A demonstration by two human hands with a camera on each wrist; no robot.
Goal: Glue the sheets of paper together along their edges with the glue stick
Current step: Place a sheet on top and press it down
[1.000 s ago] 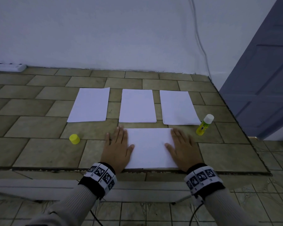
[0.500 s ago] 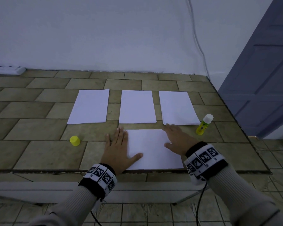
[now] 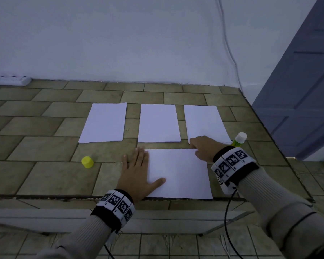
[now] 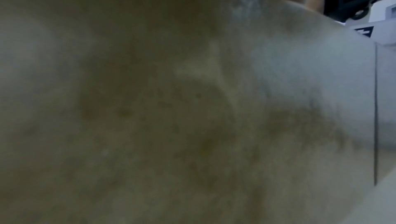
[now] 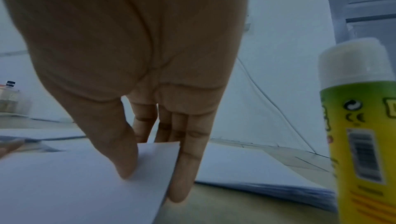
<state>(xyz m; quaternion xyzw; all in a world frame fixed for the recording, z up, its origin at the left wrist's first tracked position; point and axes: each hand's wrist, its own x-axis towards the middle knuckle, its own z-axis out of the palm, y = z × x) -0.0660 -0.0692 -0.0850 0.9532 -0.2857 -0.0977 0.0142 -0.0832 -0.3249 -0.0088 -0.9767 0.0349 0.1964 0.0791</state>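
A white near sheet (image 3: 178, 172) lay flat and landscape at the tiled bench's (image 3: 36, 146) front edge, its far right corner lifted slightly. Behind it three white paper stacks lay in a row: left (image 3: 104, 122), middle (image 3: 159, 123), right (image 3: 204, 122). The uncapped yellow-green glue stick (image 3: 239, 140) stood upright just right of the right stack; its yellow cap (image 3: 87, 162) sat well left.

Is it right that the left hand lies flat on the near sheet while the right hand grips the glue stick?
No. The right hand pinches the near sheet's far corner, as the right wrist view shows; the glue stick stands untouched beside it. The left hand does lie flat.
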